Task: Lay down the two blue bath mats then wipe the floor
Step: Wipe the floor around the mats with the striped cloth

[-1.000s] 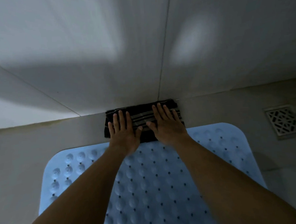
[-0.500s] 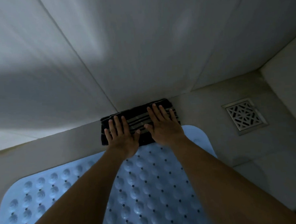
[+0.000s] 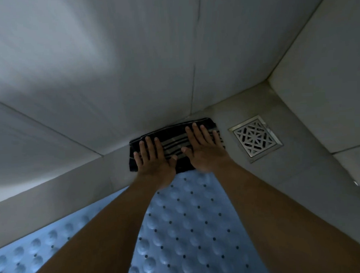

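Left hand (image 3: 153, 160) and right hand (image 3: 205, 151) lie flat, side by side, on a dark striped cloth (image 3: 173, 145). The fingers are straight and slightly spread, pressing the cloth and gripping nothing. The cloth rests on the floor (image 3: 281, 172) against the base of the wall (image 3: 130, 76). One blue bath mat (image 3: 180, 230) (studded, with small holes) lies on the floor under both forearms, its far edge reaching the cloth. A square metal drain (image 3: 255, 139) sits near the cloth's right end.

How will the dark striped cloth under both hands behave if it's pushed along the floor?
Likely soft and floppy: the cloth lies folded flat under the left hand and right hand. It should probably slide easily on the smooth floor while pressed, though free edges might bunch. It looks light, so it would likely sag if lifted.
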Tool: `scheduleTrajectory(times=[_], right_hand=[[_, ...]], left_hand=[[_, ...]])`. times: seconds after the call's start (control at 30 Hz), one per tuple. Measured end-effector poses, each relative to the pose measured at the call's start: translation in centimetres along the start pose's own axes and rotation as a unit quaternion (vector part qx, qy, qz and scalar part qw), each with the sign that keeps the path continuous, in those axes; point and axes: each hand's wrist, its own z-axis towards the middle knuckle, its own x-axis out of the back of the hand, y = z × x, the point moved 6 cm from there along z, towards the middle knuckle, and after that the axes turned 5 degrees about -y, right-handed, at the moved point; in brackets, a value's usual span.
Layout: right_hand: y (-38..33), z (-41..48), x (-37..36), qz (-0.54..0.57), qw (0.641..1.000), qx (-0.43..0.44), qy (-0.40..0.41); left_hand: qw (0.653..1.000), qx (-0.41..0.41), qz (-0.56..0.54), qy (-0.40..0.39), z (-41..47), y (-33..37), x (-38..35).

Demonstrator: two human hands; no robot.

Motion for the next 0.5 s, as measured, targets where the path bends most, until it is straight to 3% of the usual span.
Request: scheduleTrajectory(times=[0.5], right_hand=[[1.9, -0.9, 0.4, 0.033, 0.999, -0.026, -0.020]], left_hand=[[0.999, -0.028, -0.020, 0.019, 0.7, 2.3, 0.1]])
